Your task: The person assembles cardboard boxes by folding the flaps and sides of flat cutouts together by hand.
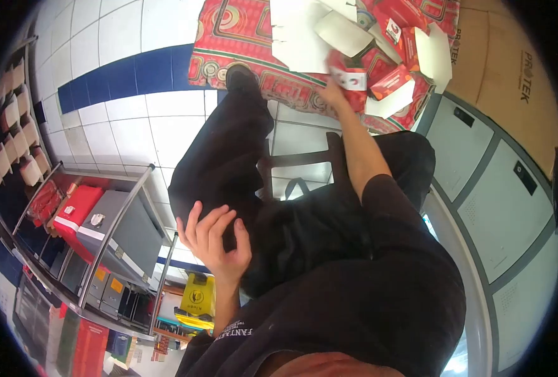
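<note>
My left hand (217, 242) hovers over my dark-trousered thigh, palm up, fingers apart and nothing in it. My right hand (332, 93) reaches forward to the patterned red cloth (228, 38) on the floor. It is beside a red-and-white box (352, 80), which is blurred at its upper end. Whether the fingers grip the box cannot be made out. Around it lie an open white carton (343, 33), a red box with a white flap (390, 86) and more red boxes.
Grey lockers (505, 195) stand at the right, below brown cardboard (499, 69). At the left is a metal rack (106, 251) with red and grey cases. A yellow item (197, 295) sits near my left forearm. White tiles (118, 31) cover the floor.
</note>
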`<state>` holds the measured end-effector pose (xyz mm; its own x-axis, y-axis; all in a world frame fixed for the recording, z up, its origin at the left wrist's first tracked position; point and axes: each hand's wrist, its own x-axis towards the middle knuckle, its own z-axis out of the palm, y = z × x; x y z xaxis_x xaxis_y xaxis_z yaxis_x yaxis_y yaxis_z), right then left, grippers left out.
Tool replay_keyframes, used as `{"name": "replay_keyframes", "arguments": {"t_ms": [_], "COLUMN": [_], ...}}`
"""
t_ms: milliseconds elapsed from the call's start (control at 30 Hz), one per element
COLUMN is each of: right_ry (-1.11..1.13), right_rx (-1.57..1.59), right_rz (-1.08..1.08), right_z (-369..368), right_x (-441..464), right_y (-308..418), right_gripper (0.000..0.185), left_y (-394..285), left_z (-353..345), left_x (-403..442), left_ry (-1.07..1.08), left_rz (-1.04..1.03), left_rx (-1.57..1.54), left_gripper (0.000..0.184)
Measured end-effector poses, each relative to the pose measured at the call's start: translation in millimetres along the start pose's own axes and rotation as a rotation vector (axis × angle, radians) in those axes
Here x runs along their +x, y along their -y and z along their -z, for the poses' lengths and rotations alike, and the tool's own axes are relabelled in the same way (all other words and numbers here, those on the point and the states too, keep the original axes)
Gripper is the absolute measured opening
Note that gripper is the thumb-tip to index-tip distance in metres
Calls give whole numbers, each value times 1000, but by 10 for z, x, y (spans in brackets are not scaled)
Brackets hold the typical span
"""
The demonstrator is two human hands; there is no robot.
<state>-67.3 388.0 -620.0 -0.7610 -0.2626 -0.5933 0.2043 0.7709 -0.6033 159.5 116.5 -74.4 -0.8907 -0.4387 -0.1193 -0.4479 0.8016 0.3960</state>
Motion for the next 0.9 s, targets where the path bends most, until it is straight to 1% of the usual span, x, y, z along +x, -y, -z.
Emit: {"name": "replay_keyframes", "arguments": {"t_ms": [33, 67, 100, 133, 167, 200, 267, 300, 333, 400, 433, 467, 533, 567, 600, 667, 700, 767, 800, 900], "right_ry": [-236, -244, -290, -471, -543, -539, -268, -230, -228, -617, -431, -426, -648, -645, -646, -718, -719, -720, -721, -737], "right_rx": [-273, -123, -88, -220, -184, -188, -74, -160, -156, -130, 288, 295, 511, 707, 709, 509, 514, 566, 571, 414], "right_rz": [-95, -232, -382, -386, -327, -331, -286, -239, -239, 60, -269, -275, -403, -367, -370, -552, -553, -476, -476, -614], "right_z": [173, 498, 816, 816, 960, 997, 1045, 971, 822, 376, 391, 324, 181, 171, 163, 176, 201, 222, 213, 170], "right_x": [13, 67, -23, 165, 151, 226, 471, 508, 670, 1028, 1066, 1067, 1203, 1189, 1200, 1201, 1174, 1081, 1125, 1219], "right_y": [-8, 21, 364, 101, 176, 97, -121, -81, -257, -716, -609, -446, -373, -390, -406, -325, -249, -113, -154, -306], "right_gripper": [60, 70, 84, 84, 83, 83, 77, 68, 68, 64, 65, 65, 33, 31, 31, 34, 34, 39, 39, 46], "left_y": [21, 29, 38, 57, 73, 80, 74, 69, 63, 49, 51, 36, 12, 4, -1, -18, -22, -26, -26, -32], "left_z": [0, 6, 3, 2, 6, -1, -9, -8, -7, -1, 0, -13, -19, -21, -22, -22, -30, -35, -45, -43], "left_x": [0, -4, 1, -4, -11, -14, -11, -4, 2, 11, 27, 18, 15, 20, 27, 31, 36, 21, 20, 32], "left_ry": [11, 22, 24, 32, 35, 37, 43, 39, 39, 50, 61, 56, 56, 55, 55, 58, 59, 56, 51, 53], "left_rz": [-7, -15, -21, -18, -23, -29, -21, -17, -17, -13, -16, -9, -4, -3, -3, -2, 1, 3, 6, 5], "left_rx": [10, 19, 19, 19, 22, 23, 30, 40, 45, 54, 75, 79, 82, 87, 93, 97, 98, 106, 108, 119], "left_gripper": [20, 19, 18, 18, 17, 16, 16, 15, 15, 14, 14, 14, 14, 14, 14, 13, 13, 12, 12, 12]}}
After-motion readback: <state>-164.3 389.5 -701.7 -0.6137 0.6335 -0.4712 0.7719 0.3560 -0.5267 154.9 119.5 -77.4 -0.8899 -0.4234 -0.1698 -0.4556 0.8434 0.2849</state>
